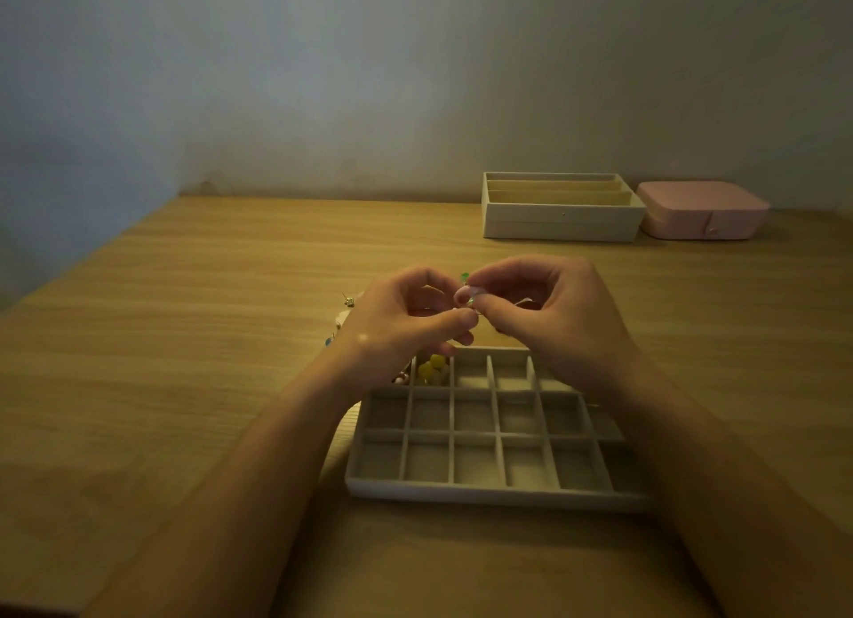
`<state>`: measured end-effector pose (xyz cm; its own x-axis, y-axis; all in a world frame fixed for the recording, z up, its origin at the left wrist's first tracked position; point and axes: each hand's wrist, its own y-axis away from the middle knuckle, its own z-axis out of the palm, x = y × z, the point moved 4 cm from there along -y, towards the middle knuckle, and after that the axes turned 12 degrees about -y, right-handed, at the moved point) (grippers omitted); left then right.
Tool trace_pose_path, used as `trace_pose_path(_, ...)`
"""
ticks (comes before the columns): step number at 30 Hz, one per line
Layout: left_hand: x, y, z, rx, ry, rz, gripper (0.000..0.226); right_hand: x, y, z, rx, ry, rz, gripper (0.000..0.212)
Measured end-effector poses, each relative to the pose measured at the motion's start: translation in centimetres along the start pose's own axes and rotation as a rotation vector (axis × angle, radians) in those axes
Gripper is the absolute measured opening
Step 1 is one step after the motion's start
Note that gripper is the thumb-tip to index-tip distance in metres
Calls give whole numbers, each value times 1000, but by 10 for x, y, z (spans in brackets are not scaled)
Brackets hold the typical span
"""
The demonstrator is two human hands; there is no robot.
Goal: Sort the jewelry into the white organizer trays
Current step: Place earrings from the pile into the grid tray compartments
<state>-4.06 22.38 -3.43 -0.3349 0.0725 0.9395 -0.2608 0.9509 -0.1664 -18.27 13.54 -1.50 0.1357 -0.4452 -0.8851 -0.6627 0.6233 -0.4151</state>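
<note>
Left of centre on the light wooden tabletop, at least three loose metal and bead jewelry pieces lie just beside the left hand, partly hidden by it. That hand and the right hand meet above the far edge of the white grid organizer tray, and each pinches the same small green-tipped jewelry piece between thumb and fingertip.

The piece looks feather-light, thin and easy to bend or drop. It is probably best held by its bead end, not its fine wire.

One cluster of yellow beads sits in a far-row compartment of the grid tray. In the upper right of the frame stand one white slotted organizer tray and one closed pink jewelry case. That makes two trays, one case and one piece in hand.
</note>
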Motion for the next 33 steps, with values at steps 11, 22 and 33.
trace_pose_path(11,-3,2,-12,92,131,-32,32,10,-2,-6,70,-208,305,12)
trace_pose_path(22,-4,2,-9,83,50,-39,30,16,2,4,-188,-54,373,11)
trace_pose_path(33,-3,0,-7,41,-32,-2,24,10,-2,2,-45,69,149,15)
